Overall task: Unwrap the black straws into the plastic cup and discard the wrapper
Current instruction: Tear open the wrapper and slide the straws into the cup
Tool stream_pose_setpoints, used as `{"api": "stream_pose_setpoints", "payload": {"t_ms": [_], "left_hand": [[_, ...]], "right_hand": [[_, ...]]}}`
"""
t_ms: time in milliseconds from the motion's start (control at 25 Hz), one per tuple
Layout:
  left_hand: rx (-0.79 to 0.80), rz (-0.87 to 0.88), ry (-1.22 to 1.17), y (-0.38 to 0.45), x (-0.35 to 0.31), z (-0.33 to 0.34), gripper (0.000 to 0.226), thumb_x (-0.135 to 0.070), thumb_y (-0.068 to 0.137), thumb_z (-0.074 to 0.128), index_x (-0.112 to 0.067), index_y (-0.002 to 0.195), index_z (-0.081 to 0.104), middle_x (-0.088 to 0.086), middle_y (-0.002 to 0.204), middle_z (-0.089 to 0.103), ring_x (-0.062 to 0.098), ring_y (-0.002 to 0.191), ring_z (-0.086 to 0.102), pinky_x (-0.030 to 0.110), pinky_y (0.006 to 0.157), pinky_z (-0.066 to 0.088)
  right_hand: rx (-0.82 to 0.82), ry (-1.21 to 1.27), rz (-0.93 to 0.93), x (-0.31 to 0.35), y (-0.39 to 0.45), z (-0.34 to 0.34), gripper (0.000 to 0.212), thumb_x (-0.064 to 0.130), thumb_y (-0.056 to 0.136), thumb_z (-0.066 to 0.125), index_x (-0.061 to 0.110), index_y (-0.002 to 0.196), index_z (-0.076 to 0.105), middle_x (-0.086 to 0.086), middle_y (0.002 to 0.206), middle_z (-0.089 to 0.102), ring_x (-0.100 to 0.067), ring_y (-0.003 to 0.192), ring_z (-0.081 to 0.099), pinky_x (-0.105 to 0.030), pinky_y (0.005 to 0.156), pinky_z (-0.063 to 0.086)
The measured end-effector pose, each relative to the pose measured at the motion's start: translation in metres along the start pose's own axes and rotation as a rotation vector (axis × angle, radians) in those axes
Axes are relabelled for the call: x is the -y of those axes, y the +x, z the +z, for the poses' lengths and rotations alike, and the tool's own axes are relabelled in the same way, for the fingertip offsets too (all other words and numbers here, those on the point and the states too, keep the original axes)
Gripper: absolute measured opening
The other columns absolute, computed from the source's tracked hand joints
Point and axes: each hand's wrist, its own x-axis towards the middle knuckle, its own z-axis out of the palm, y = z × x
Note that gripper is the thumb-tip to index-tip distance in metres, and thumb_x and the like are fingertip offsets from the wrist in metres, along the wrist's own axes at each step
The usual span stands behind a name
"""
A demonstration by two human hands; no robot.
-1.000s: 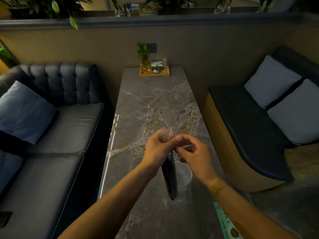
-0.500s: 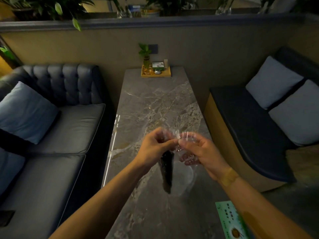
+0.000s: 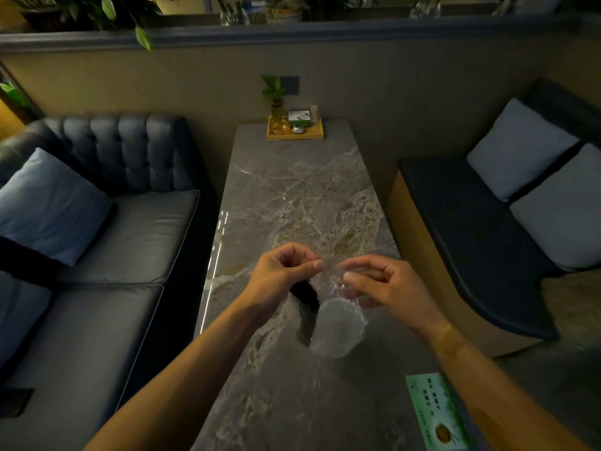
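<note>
Over the marble bench [image 3: 292, 190], the left hand [image 3: 279, 278] has its grip closed on the top of a bundle of black straws [image 3: 305, 307], which hangs down beside the clear plastic cup [image 3: 338, 330] standing on the bench. The right hand [image 3: 387, 288] pinches the clear wrapper [image 3: 335, 281] between thumb and forefinger, just beside the left. A green card [image 3: 435, 415] lies near the bench's right edge.

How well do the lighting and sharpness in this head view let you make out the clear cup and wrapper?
Head view: dim; the plastic cup is a faint smear, the wrapper mere glints; black straws merge into shadow; glare streaks the table edge; wide-angle bending at the borders.
</note>
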Motion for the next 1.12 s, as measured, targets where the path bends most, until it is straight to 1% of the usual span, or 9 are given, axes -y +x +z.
{"api": "stream_pose_setpoints", "payload": {"t_ms": [200,320,360,400,480,560,720,960,1120], "left_hand": [[0.112,0.010,0.137,-0.006,-0.001,0.002,0.015,-0.008,0.078,0.078,-0.018,0.080,0.067,-0.011,0.068,0.067,0.002,0.062,0.061,0.015,0.060,0.049],[-0.249,0.139,0.522,-0.016,0.013,0.011,0.033,-0.026,0.076,0.080,-0.032,0.099,0.058,-0.008,0.099,0.061,0.004,0.086,0.058,0.019,0.074,0.049],[-0.357,0.190,0.591,-0.023,0.017,0.012,0.033,-0.034,0.075,0.079,-0.033,0.098,0.055,-0.008,0.099,0.059,0.004,0.085,0.056,0.017,0.071,0.048],[-0.353,0.202,0.557,-0.030,0.020,0.013,0.029,-0.041,0.075,0.076,-0.033,0.093,0.055,-0.008,0.092,0.060,0.004,0.080,0.058,0.017,0.067,0.049],[-0.152,0.085,0.386,-0.043,0.025,0.015,0.030,-0.050,0.071,0.076,-0.034,0.091,0.060,-0.006,0.085,0.067,0.005,0.075,0.065,0.018,0.064,0.053],[-0.068,0.045,0.378,-0.053,0.031,0.016,0.038,-0.045,0.065,0.083,-0.033,0.094,0.062,-0.010,0.088,0.070,0.006,0.077,0.068,0.019,0.066,0.055],[-0.243,0.173,0.539,-0.060,0.033,0.014,0.020,-0.026,0.071,0.083,-0.025,0.080,0.065,-0.008,0.074,0.070,0.004,0.069,0.066,0.021,0.061,0.054],[-0.202,0.248,0.890,-0.061,0.031,0.010,0.006,-0.028,0.081,0.072,-0.023,0.083,0.070,-0.006,0.082,0.072,0.009,0.077,0.067,0.038,0.069,0.057],[-0.172,0.227,0.663,-0.062,0.027,0.005,0.007,-0.019,0.085,0.071,-0.019,0.080,0.067,-0.003,0.076,0.071,0.009,0.072,0.069,0.036,0.067,0.057]], "right_hand": [[0.062,-0.116,0.013,0.007,0.000,0.003,0.013,0.022,0.086,0.069,0.013,0.094,0.074,-0.007,0.082,0.077,-0.020,0.070,0.075,-0.030,0.058,0.059],[-0.019,-0.003,0.070,0.000,-0.001,0.016,0.012,0.017,0.088,0.067,0.010,0.093,0.074,-0.011,0.083,0.077,-0.023,0.070,0.074,-0.027,0.053,0.059],[-0.051,0.004,0.076,-0.003,-0.001,0.021,0.011,0.017,0.088,0.067,0.010,0.093,0.075,-0.011,0.083,0.077,-0.023,0.071,0.074,-0.029,0.053,0.059],[-0.067,-0.006,0.081,-0.007,-0.001,0.026,0.011,0.018,0.088,0.067,0.012,0.092,0.075,-0.010,0.083,0.077,-0.023,0.072,0.074,-0.032,0.055,0.060],[-0.075,-0.014,0.114,-0.012,0.000,0.036,0.011,0.020,0.087,0.068,0.014,0.091,0.076,-0.008,0.080,0.077,-0.020,0.071,0.074,-0.035,0.058,0.062],[-0.079,0.056,0.170,-0.015,-0.001,0.043,0.009,0.020,0.085,0.070,0.014,0.087,0.076,-0.009,0.077,0.077,-0.018,0.067,0.073,-0.031,0.054,0.060],[-0.007,0.210,0.253,-0.017,-0.004,0.051,0.017,0.025,0.086,0.069,0.011,0.084,0.077,-0.007,0.075,0.077,-0.017,0.068,0.073,-0.025,0.053,0.056],[0.003,0.064,0.196,-0.018,-0.006,0.054,0.020,0.026,0.089,0.065,0.011,0.085,0.077,-0.016,0.082,0.076,-0.023,0.077,0.073,-0.030,0.059,0.061],[0.010,0.036,0.140,-0.013,-0.008,0.044,0.021,0.025,0.090,0.064,0.009,0.087,0.077,-0.011,0.079,0.077,-0.020,0.073,0.075,-0.028,0.055,0.059]]}}
